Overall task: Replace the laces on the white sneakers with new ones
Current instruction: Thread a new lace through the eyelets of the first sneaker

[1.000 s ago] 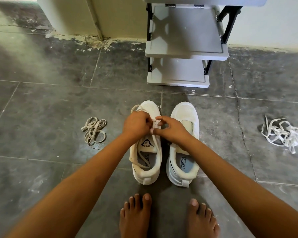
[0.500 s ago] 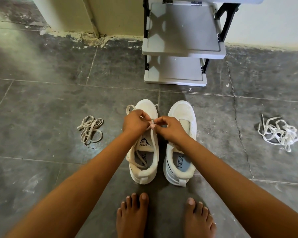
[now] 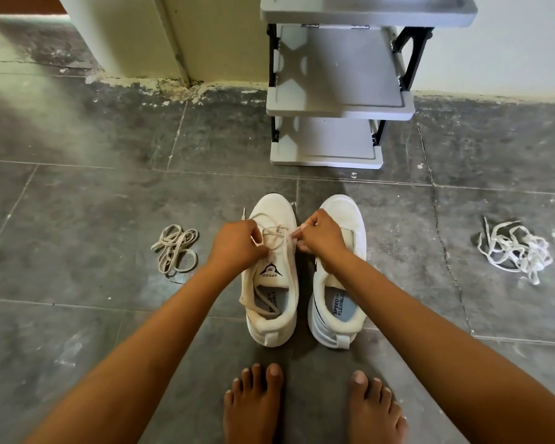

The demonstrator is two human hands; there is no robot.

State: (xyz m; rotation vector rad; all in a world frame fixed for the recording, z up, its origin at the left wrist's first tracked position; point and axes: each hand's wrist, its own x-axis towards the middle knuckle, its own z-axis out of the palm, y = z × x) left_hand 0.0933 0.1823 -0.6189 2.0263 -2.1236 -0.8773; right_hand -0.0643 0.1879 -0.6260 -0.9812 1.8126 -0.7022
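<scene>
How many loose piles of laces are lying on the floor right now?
2. A beige lace bundle lies left of the left sneaker; a white lace tangle lies right of the right sneaker. None appears hidden.

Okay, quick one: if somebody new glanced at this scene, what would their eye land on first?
First, the two hands meeting in the middle: the left hand and right hand each pinch a lace over the left sneaker, while the right sneaker beside it shows no lace. Next come the beige lace bundle on the floor to the left and the white lace tangle to the right.
</scene>
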